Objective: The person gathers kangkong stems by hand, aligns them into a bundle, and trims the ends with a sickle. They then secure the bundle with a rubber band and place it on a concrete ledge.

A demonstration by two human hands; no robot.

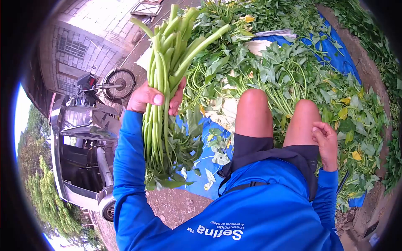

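Note:
My left hand is wrapped round a bundle of long green stems, held up at the left of the view. The thick cut ends point up, and the leaves hang at the bottom. Beside my right knee, my right hand has its fingers curled, with the thumb against them; whatever may lie between them is too small to make out. Leafy green stems lie spread on the ground in front of and around my knees.
A blue tarp lies beneath the greens, with pale cloth on it. At the left stand a motorcycle with a metal sidecar and a block wall. A brown ledge runs along the right.

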